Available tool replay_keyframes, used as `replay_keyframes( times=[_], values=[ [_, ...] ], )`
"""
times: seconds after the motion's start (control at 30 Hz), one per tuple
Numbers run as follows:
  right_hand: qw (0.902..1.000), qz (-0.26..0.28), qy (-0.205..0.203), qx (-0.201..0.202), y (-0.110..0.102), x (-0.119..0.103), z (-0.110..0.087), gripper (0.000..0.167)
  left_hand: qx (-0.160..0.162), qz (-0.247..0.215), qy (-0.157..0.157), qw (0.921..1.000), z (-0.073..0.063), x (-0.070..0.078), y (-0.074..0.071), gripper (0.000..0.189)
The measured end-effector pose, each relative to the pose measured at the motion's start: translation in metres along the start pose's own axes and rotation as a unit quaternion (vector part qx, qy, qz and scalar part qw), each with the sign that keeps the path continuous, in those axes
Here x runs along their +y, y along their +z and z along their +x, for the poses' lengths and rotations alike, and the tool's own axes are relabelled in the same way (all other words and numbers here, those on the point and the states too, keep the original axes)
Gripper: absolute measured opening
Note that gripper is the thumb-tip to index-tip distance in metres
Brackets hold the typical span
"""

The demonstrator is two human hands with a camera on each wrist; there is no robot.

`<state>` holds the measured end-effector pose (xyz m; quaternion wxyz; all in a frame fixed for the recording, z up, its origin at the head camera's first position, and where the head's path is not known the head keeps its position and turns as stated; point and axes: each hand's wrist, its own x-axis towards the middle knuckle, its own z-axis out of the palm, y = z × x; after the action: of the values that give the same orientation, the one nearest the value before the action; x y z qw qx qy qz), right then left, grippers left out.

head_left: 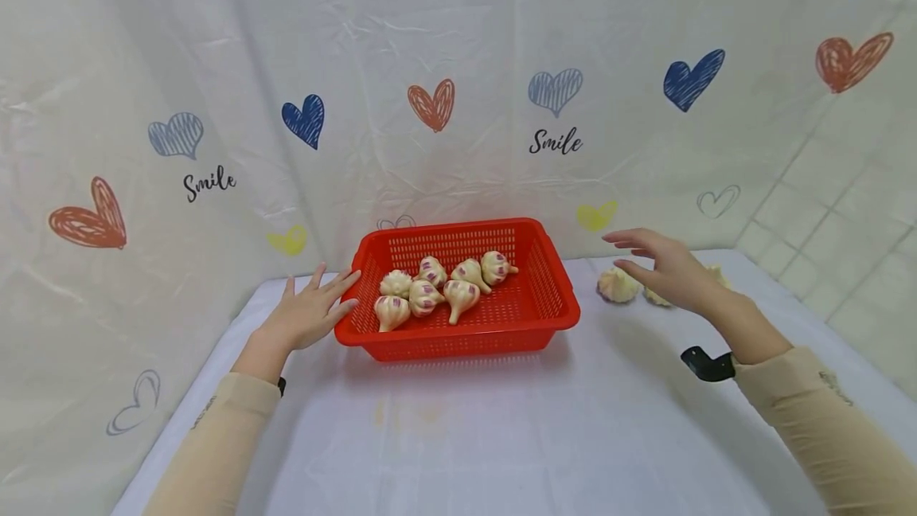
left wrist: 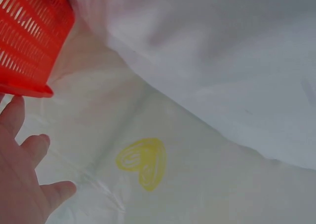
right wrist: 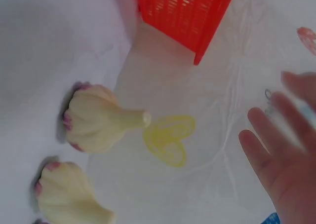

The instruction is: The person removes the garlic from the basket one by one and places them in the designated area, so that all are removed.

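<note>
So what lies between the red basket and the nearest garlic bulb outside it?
Just a narrow strip of bare white tablecloth between the red basket and that garlic bulb; the head view shows it.

The place was curtained like a booth, home or workplace unclear: behind the left hand [head_left: 304,317] and right hand [head_left: 677,271] hung a pale sheet [head_left: 473,22] printed with hearts [head_left: 432,106] and "Smile" [head_left: 556,142]; below both lay a white-covered table [head_left: 444,452].
</note>
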<state>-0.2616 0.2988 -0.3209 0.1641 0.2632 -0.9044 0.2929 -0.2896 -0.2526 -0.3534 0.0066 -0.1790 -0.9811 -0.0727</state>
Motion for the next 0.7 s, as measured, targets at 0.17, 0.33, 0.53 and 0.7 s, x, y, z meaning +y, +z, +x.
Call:
replay_keyframes(
  times=[0.17,0.33,0.53,0.7],
  values=[
    [0.9992,0.018,-0.025,-0.024,0.019,-0.014,0.015,0.04,-0.004,0.002,-0.002,1.0,0.0,0.0,0.001,0.065],
    [0.9972,0.032,-0.033,-0.059,0.04,-0.022,0.032,0.042,-0.003,-0.003,-0.004,1.0,0.003,-0.001,0.003,0.065],
    [0.9928,0.023,-0.023,-0.116,0.062,-0.038,0.049,0.043,-0.002,-0.015,-0.007,0.9999,0.003,-0.001,0.005,0.064],
    [0.986,-0.006,-0.004,-0.167,0.077,-0.055,0.06,0.046,-0.001,-0.015,-0.002,0.9999,0.001,-0.002,0.006,0.064]
  ],
)
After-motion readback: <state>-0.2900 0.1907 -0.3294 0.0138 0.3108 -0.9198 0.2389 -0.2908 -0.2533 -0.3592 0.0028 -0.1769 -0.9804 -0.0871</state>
